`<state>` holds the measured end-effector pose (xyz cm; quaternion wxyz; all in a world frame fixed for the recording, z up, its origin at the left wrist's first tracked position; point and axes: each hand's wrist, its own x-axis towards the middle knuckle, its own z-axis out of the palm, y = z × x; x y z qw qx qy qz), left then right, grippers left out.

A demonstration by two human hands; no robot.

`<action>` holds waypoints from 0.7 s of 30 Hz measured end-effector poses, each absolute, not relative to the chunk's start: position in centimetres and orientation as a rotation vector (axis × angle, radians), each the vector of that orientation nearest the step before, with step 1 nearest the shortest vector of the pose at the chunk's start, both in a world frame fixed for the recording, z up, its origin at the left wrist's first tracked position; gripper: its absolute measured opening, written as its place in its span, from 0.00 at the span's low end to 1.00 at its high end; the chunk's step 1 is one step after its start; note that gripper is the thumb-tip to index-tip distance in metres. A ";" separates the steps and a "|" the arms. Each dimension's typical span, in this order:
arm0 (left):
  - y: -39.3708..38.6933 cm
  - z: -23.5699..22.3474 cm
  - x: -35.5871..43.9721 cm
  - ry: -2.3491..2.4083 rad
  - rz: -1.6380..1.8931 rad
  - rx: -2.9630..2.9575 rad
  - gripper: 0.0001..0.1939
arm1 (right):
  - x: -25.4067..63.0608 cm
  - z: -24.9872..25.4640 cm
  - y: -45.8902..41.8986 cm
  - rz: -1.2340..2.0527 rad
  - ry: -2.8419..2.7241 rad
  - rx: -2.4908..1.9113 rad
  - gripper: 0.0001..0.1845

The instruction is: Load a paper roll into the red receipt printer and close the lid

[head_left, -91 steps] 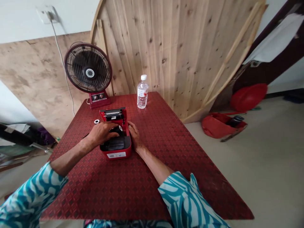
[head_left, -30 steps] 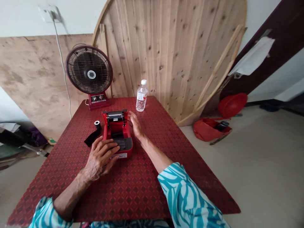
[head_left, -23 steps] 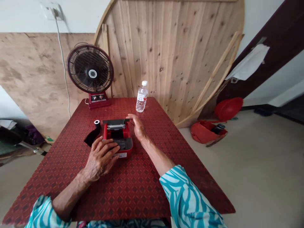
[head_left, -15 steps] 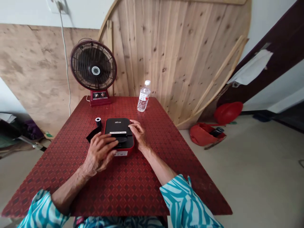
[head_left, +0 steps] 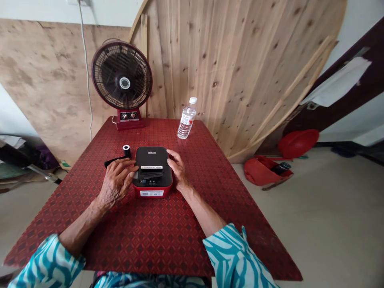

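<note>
A box-shaped device (head_left: 152, 158) with a black top and red sides lies on the table, its kind not certain; a white label strip and a small black piece show on its lid. My left hand (head_left: 116, 181) reaches to the device's left edge, fingers stretched out and partly over a dark strip (head_left: 112, 161). Against the right side of the device rests my right hand (head_left: 177, 170), its fingers extended and apart along the edge. Just beyond my left hand stands a small black roll (head_left: 126, 151) with a white end.
The table (head_left: 156, 240) has a red patterned cover. At its far end are a dark red fan (head_left: 124, 82) and a clear water bottle (head_left: 186, 120) with a white cap. A wooden panel (head_left: 228, 72) leans behind. On the floor at right sits a red bag (head_left: 261, 172).
My left hand has drawn back leftward off the device's lid, so its front part and the black piece now show. My right hand stays at the right side. The view has shifted slightly.
</note>
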<state>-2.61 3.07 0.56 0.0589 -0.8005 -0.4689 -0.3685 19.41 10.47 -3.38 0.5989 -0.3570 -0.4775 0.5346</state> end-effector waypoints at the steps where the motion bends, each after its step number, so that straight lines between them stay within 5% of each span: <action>1: 3.1 0.5 -2.6 -1.425 -1.125 -2.429 0.16 | 19.4 -3.5 10.5 1.223 -1.119 -0.827 0.21; 6: 2.8 0.4 -2.5 -1.518 -1.296 -2.475 0.15 | 19.3 -4.8 10.7 1.108 -1.168 -0.874 0.21; 13: 2.6 0.5 -2.1 -2.373 -2.105 -2.301 0.25 | 18.7 -5.6 10.8 1.181 -1.080 -0.906 0.27; 21: 3.7 1.1 -1.7 -2.785 -2.308 -2.345 0.34 | 19.0 -5.7 10.8 1.216 -1.081 -0.898 0.24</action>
